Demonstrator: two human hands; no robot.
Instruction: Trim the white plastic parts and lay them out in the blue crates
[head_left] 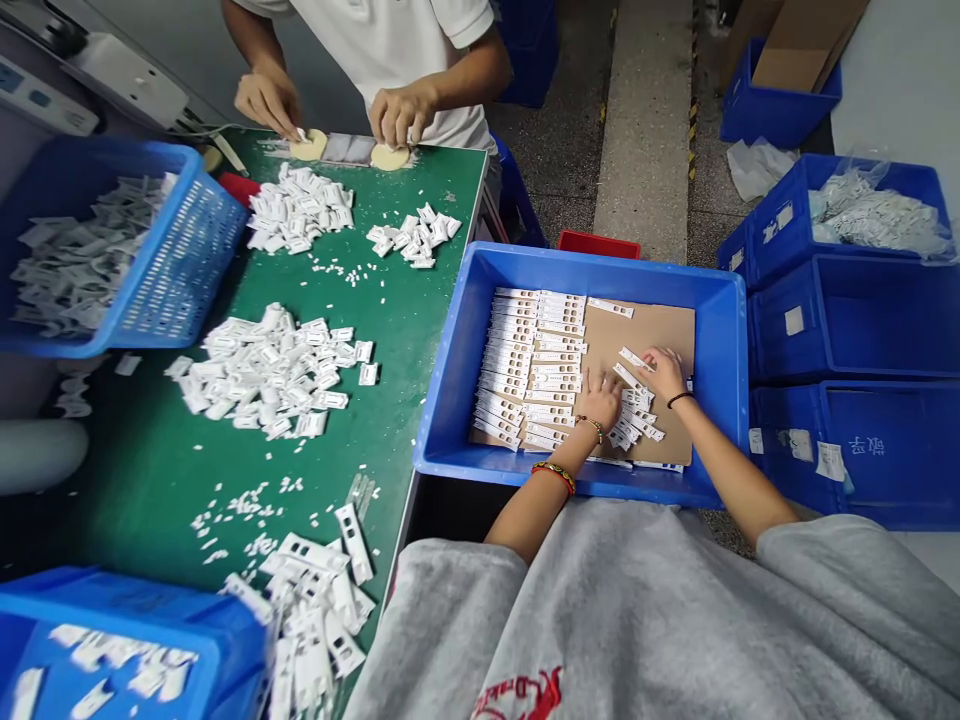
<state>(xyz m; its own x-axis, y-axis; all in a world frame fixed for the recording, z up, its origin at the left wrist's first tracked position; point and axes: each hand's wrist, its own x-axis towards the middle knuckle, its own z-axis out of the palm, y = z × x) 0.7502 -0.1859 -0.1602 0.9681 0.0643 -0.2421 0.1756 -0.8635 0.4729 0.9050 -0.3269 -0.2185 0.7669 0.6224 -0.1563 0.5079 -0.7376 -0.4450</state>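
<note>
A blue bin [585, 262] holds a brown cardboard sheet [652, 325] with white plastic test cassettes [510, 345] laid on it in two columns. My left hand [600, 402] rests at the right edge of the second column, its fingers stretched out and apart. To its right, my right hand [664, 376] pinches one end of a white test cassette [631, 357]. Beneath and between both hands lies a loose, crisscrossed pile of cassettes [636, 420]. One single cassette [610, 307] sits apart near the top of the cardboard.
On the left, a green table [300, 285] carries heaps of white plastic parts [270, 370], a blue basket [187, 250] and a blue bin [150, 610]. Across it, a co-worker's hands [405, 112] work over round pale pads [390, 157]. Blue crates [787, 320] are stacked at right.
</note>
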